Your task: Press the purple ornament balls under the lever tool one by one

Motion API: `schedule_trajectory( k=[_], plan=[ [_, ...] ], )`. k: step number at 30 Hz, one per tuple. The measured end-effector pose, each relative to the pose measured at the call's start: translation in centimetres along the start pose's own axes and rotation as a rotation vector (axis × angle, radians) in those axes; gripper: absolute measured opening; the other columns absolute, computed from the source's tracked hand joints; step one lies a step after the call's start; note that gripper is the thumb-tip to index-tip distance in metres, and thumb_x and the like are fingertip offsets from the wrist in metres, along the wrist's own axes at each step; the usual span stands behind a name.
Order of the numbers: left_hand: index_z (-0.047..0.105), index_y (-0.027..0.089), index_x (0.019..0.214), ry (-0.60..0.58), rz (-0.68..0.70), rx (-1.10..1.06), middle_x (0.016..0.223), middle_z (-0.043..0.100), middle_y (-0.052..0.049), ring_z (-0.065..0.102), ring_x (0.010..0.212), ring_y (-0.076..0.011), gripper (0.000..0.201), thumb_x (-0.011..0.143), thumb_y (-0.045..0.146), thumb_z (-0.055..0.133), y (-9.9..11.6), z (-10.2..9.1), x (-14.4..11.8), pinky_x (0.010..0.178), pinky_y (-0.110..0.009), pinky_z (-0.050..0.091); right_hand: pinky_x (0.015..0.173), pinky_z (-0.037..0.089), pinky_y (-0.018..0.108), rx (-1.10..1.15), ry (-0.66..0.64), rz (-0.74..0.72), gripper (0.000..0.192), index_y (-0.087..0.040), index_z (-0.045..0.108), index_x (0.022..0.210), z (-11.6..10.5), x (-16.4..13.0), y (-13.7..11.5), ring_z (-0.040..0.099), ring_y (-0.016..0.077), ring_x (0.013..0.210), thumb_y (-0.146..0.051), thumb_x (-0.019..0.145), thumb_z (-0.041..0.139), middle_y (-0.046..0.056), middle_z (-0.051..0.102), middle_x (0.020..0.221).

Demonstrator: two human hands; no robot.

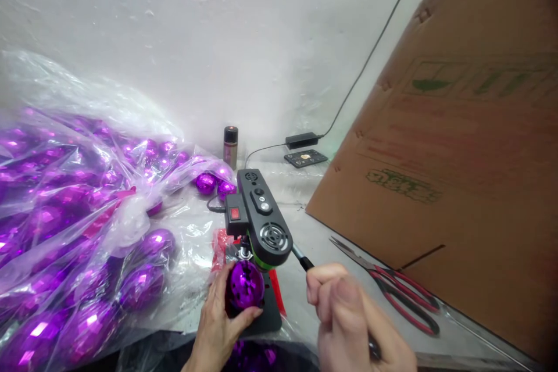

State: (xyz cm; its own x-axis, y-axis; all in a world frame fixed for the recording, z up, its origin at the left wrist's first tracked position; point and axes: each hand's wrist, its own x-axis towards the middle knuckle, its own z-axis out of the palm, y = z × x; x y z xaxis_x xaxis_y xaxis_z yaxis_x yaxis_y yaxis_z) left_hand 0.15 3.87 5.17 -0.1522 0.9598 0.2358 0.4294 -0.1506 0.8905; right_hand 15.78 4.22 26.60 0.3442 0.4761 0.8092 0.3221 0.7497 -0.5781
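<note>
A shiny purple ball ornament (246,285) sits in my left hand (220,314), fingers on its left side and thumb at its lower right. Just above it stands a small black bench press (264,215) with round vents, buttons and a red rocker switch on a side box. Its dark base (271,317) shows partly under the ball. My right hand (353,319) is wrapped round the black-gripped lever (305,261) on the press's right side. A metal fitting (244,253) of the press is close to the ball's top; whether they touch, I cannot tell.
Clear plastic bags (131,221) of purple balls fill the left. Red-handled scissors (396,288) lie at right before a leaning cardboard box (436,157). Along the wall are a dark-capped bottle (231,148), a power adapter (301,139) with its cable, and a phone (306,157).
</note>
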Motion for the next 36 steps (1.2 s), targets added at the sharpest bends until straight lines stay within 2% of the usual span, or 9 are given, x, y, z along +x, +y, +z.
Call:
schedule_trajectory(
  k=[5,9,14,20,22,26,31,36],
  plan=[
    [0.063,0.02,0.16,-0.025,0.016,0.011,0.164,0.072,-0.024,0.069,0.153,-0.049,0.082,0.085,0.036,0.092,0.1,0.2,-0.2,0.125,-0.072,0.059,0.05,0.036,0.023,-0.011,0.069,0.043,0.049,-0.019,0.056,0.068,0.6,0.1,-0.4,0.05,0.0061,0.05,-0.017,0.117,0.059,-0.004,0.054,0.06],
    [0.062,0.02,0.163,-0.022,0.053,0.037,0.165,0.071,-0.024,0.068,0.155,-0.048,0.085,0.086,0.037,0.094,0.4,0.1,0.1,0.125,-0.067,0.061,0.05,0.035,0.023,-0.024,0.059,0.063,0.049,-0.019,0.056,0.069,0.6,0.2,-0.6,0.05,0.0053,0.051,-0.019,0.118,0.06,-0.004,0.053,0.061],
    [0.059,0.022,0.168,-0.16,0.144,0.076,0.17,0.068,-0.021,0.063,0.159,-0.045,0.08,0.095,0.034,0.089,0.2,-1.0,0.6,0.128,-0.064,0.06,0.051,0.033,0.023,-0.024,0.06,0.072,0.049,-0.019,0.057,0.069,0.6,0.1,-0.9,0.05,0.0051,0.051,-0.017,0.118,0.06,-0.005,0.053,0.061],
    [0.053,0.026,0.174,-0.219,0.291,0.149,0.172,0.066,-0.021,0.063,0.159,-0.0452,0.087,0.096,0.03,0.091,-0.6,-1.8,-0.1,0.127,-0.062,0.061,0.051,0.033,0.026,-0.046,0.064,0.057,0.049,-0.019,0.055,0.068,0.7,0.0,-0.7,0.047,0.0064,0.048,-0.015,0.117,0.058,-0.004,0.051,0.06],
    [0.051,0.026,0.175,-0.215,0.329,0.166,0.171,0.066,-0.021,0.064,0.158,-0.0453,0.09,0.095,0.03,0.093,-0.8,-1.8,-0.2,0.126,-0.061,0.062,0.052,0.034,0.027,-0.052,0.057,0.05,0.049,-0.02,0.055,0.068,0.8,0.0,-0.9,0.046,0.0068,0.047,-0.015,0.117,0.057,-0.005,0.05,0.06],
    [0.053,0.026,0.173,-0.183,0.336,0.178,0.167,0.071,-0.021,0.07,0.152,-0.0441,0.09,0.093,0.032,0.095,-1.0,-1.3,0.0,0.122,-0.058,0.065,0.052,0.029,0.028,-0.111,0.081,0.151,0.052,-0.02,0.051,0.067,1.0,0.1,-1.6,0.042,0.0075,0.051,-0.023,0.119,0.056,-0.005,0.04,0.06],
    [0.06,0.02,0.165,-0.073,0.282,0.207,0.16,0.075,-0.024,0.072,0.149,-0.0496,0.088,0.086,0.032,0.097,-1.1,0.1,0.3,0.12,-0.068,0.065,0.051,0.03,0.027,-0.081,0.08,0.12,0.052,-0.021,0.053,0.067,0.9,0.1,-1.8,0.044,0.0076,0.05,-0.022,0.119,0.058,-0.006,0.037,0.06],
    [0.057,0.021,0.17,-0.152,0.297,0.215,0.167,0.07,-0.022,0.067,0.155,-0.0458,0.081,0.095,0.032,0.087,-1.7,-0.1,1.1,0.125,-0.066,0.061,0.05,0.033,0.026,-0.059,0.077,0.099,0.051,-0.019,0.058,0.067,0.6,0.1,-1.1,0.048,0.0078,0.05,-0.02,0.118,0.059,-0.005,0.044,0.06]
  ],
)
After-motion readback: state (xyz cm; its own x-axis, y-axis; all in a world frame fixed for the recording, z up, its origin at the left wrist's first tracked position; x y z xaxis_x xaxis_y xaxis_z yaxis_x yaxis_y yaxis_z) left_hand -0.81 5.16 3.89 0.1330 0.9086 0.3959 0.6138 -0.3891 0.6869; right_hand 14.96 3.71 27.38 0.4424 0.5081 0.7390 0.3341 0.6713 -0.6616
